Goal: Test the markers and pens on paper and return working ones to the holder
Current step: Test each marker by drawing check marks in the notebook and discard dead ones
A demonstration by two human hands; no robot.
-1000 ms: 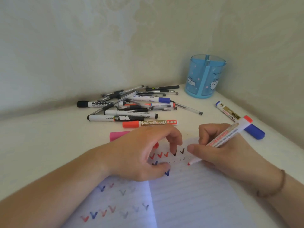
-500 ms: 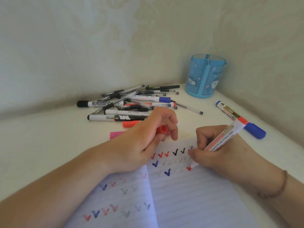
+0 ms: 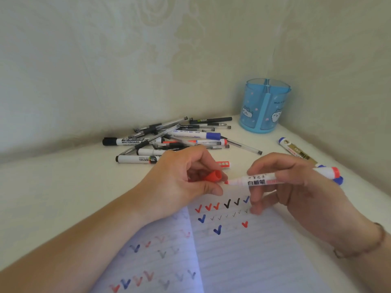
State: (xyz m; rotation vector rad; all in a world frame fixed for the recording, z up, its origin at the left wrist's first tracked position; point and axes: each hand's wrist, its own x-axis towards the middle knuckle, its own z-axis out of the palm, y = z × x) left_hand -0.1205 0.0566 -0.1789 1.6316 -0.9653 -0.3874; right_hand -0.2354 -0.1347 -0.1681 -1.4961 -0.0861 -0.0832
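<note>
Pale patterned wall meets in a corner behind the white worktop (image 3: 53, 187); we log the scene from large to small.

Lined white notebook paper (image 3: 243, 261) lies open at the near edge, carrying rows of red, blue, black and grey tick marks. The lowest red tick (image 3: 244, 224) sits alone on the right page, below the right hand.

Translucent blue plastic holder with cat prints (image 3: 264, 108) stands in the corner. We see no pen rising above its rim, so we judge that nothing is back in it yet.

Untidy pile of black, clear and white pens and whiteboard markers (image 3: 169, 140) lies between the holder and the left wall, well apart from the holder. A blue-capped marker with a gold label (image 3: 296, 152) lies apart on the right, partly hidden behind the right hand.

Right hand (image 3: 296, 193) has its grip closed around the white-barrelled red whiteboard marker (image 3: 262, 180), held level above the paper, bare red tip pointing left. Left hand (image 3: 186, 178) pinches the red plastic cap (image 3: 213, 176), open mouth facing the tip, close to it but not on.

Judgement: this marker writes; capping and placing it in the holder remain, then most of the pile.
</note>
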